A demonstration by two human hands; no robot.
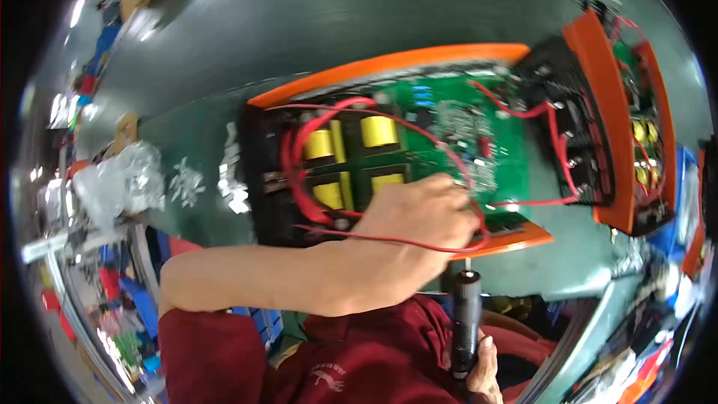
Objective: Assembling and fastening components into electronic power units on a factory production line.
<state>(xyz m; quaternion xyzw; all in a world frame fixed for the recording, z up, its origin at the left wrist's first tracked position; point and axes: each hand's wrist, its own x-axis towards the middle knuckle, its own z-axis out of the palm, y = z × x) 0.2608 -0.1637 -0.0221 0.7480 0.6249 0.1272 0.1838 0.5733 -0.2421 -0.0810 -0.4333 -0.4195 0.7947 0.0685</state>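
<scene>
An orange-sided device housing point(389, 56) lies open before me, with a green circuit board point(516, 157), several yellow-wrapped coils point(379, 132) and looped red wires point(299, 142) inside. My left hand point(426, 213) reaches over its near side, fingers curled down at the board's front edge; their tips and whatever they grip are hidden. A red wire runs across this hand. Lower down, my right hand point(485, 374) is closed round a black power screwdriver point(467, 318). The tool stands nearly upright in view, its bit at the outer face of the near orange side.
A second orange-sided unit point(606, 112) stands at the right, joined by red wires to black parts beside the board. On the green table point(336, 15) at the left lie small silvery pieces point(185, 183), metal strips point(232, 172) and a clear plastic bag point(127, 183).
</scene>
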